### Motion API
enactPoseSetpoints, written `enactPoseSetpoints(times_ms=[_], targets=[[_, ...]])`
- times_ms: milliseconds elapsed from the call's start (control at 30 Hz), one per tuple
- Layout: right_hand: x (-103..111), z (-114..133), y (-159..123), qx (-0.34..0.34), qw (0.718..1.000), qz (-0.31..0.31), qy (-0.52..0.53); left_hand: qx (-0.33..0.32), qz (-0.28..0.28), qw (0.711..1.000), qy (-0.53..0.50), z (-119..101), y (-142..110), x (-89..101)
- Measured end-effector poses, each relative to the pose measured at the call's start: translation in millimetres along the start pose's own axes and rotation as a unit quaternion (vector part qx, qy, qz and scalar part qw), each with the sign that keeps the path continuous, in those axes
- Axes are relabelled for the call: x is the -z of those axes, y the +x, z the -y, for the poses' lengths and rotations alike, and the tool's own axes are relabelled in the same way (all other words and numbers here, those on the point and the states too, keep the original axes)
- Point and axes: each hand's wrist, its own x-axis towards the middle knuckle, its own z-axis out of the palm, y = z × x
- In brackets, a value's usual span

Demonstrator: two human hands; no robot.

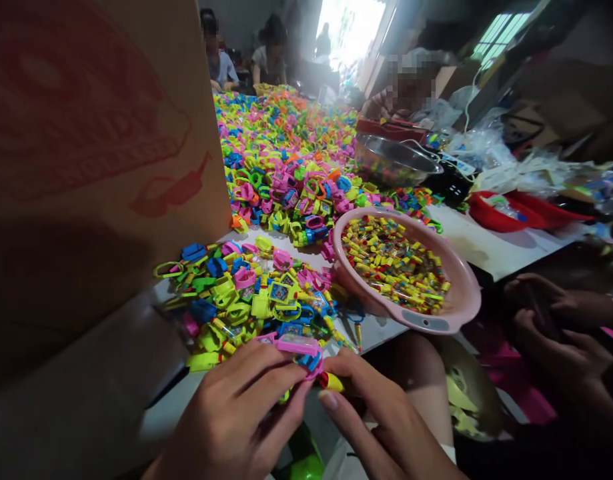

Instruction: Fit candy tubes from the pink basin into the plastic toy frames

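Observation:
My left hand (241,400) is closed around a pink toy watch (299,345) with blue inside its band, held over the front edge of the table. Close beside it, my right hand (381,413) pinches a small yellow tube with a red end (332,382) between thumb and forefinger. The tube's end meets the pink band; whether it sits inside cannot be made out. Just beyond both hands lies a loose pile of yellow, blue and pink toy watches (261,305), mixed with small clear tubes. A pink basin (461,293) full of yellow-capped tubes stands to the right.
A large cardboard box (101,133) blocks the left side. Behind, a big heap of colourful toy watches (286,133) covers the table around a clear bowl (396,160). Red trays (506,210) lie at right, near another person's hands (561,333) holding a dark object. Several people sit farther back.

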Motion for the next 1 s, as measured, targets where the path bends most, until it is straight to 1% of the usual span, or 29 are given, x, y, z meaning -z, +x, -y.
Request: enactPoseSetpoints(times_ms=[67, 233, 333, 467, 567, 667, 733, 800, 900, 967, 1000], targets=[[-2, 1, -1, -0.027, 1.000, 0.002, 0.006, -0.008, 0.000, 1.000, 0.014, 3, -5, -0.2], [-9, 1, 0, -0.037, 0.999, 0.005, 0.001, -0.011, 0.012, 0.999, 0.039, 7, -15, -4.1], [-14, -1, 0, -0.060, 0.998, 0.018, 0.019, -0.020, 0.010, 0.998, 0.055, 9, -19, -3.6], [-18, -4, -2, -0.121, 0.990, 0.048, 0.045, -0.052, 0.034, 0.994, 0.088, 14, -25, 0.0], [-20, -7, -5, -0.152, 0.986, 0.060, 0.038, -0.070, 0.054, 0.993, 0.073, 16, -30, 1.6], [-26, -14, -8, -0.147, 0.985, 0.070, 0.049, -0.058, 0.058, 0.995, 0.059, 13, -37, 1.8], [-32, -20, -11, -0.136, 0.985, 0.077, 0.073, -0.045, 0.057, 0.996, 0.060, 12, -43, 2.0], [-40, -27, -12, -0.132, 0.986, 0.072, 0.075, -0.032, 0.059, 0.996, 0.062, 14, -49, 3.2], [-47, -35, -10, -0.132, 0.990, 0.053, 0.012, -0.005, 0.060, 0.995, 0.085, 31, -56, 8.7], [-45, -39, -7, -0.120, 0.992, 0.019, -0.041, 0.022, 0.042, 0.994, 0.098, 50, -59, 14.5], [-41, -41, -6, -0.114, 0.992, -0.002, -0.062, 0.037, 0.033, 0.994, 0.102, 61, -60, 17.7]])
